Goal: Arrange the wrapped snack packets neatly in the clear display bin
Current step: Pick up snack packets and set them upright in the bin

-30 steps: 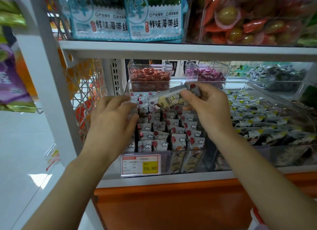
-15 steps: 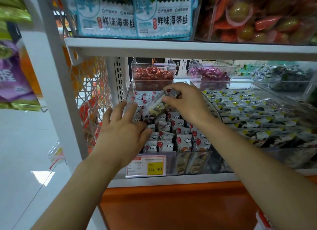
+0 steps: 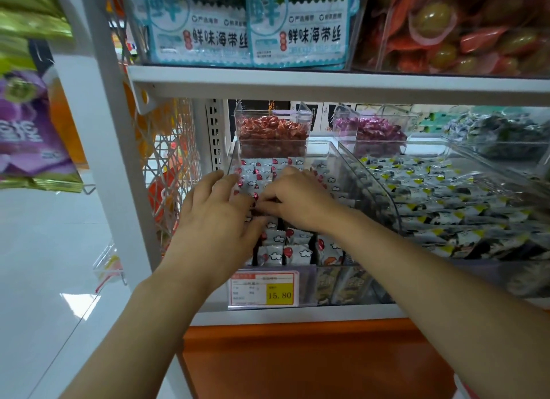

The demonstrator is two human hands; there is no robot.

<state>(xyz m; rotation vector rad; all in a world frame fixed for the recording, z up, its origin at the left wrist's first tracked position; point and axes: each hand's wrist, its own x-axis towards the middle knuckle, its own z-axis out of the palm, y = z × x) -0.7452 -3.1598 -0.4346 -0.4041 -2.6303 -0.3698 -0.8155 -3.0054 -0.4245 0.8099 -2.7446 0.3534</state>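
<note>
Right hand (image 3: pixel 297 200) lowered into clear bin (image 3: pixel 331 150), grip unclear, left hand (image 3: pixel 215 217) flat on snack packets (image 3: pixel 297 253)

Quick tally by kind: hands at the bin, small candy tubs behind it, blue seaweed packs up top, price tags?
Hands: 2, left hand and right hand
Candy tubs: 2, red tub and purple tub
Seaweed packs: 2
Price tags: 1
Total: 7

Def a snack shop: white shelf (image 3: pixel 327 81) w/ clear bins of sweets, yellow 15.80 price tag (image 3: pixel 263 288), hanging bags (image 3: pixel 26 130).
</note>
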